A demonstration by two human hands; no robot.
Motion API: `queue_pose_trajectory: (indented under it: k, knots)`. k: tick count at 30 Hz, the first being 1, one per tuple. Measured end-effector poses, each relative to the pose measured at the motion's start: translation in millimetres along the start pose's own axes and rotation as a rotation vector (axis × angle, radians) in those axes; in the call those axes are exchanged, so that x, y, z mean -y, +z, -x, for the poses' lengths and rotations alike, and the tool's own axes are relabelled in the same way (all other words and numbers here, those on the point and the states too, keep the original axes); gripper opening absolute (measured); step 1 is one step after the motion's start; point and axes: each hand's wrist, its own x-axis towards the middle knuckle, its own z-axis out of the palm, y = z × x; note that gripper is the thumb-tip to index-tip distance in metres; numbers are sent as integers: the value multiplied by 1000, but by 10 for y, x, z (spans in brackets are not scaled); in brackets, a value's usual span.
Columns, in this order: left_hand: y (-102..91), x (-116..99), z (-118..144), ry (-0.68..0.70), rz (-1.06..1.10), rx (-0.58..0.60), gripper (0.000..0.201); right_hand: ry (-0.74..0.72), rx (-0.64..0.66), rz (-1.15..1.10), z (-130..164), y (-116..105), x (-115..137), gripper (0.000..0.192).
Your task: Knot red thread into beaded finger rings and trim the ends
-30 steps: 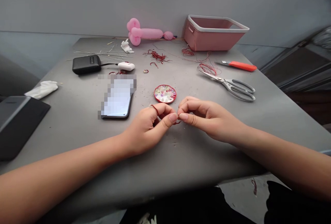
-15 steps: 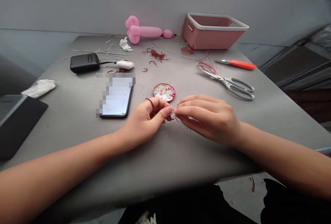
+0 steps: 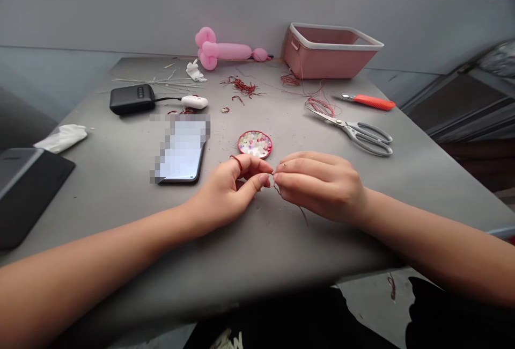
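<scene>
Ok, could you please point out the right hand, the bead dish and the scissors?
Right hand (image 3: 338, 186): head view, on the back of the hand.
Bead dish (image 3: 269, 151): head view, on its red rim.
Scissors (image 3: 339, 122): head view, on the pivot.

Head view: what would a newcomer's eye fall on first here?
Probably the bright pink, twisted balloon figure at the table's back edge, left of the pink plastic box with a white rim. Next, the left hand and right hand, meeting front and centre at a thin dark red cord. Just beyond them sits the round, red-rimmed dish of pale beads.
</scene>
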Motion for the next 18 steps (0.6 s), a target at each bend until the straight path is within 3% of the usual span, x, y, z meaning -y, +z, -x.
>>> queue_pose_trajectory:
  k: [5, 6, 11, 16, 18]
  knots:
    - [2, 4, -7, -14, 22, -24, 21, 631, 77, -349, -42, -6, 54, 6]
    - [2, 7, -7, -16, 4, -27, 20, 654, 105, -364, -46, -3, 59, 6]
    - [7, 25, 7, 36, -103, -4, 11, 443, 151, -244, -26, 15, 72, 10]
    - [15, 20, 24, 75, -83, -13, 11, 666, 190, -397, -53, 8, 92, 13]
    - [15, 14, 27, 62, -64, -35, 15, 604, 174, -324, -51, 16, 83, 14]
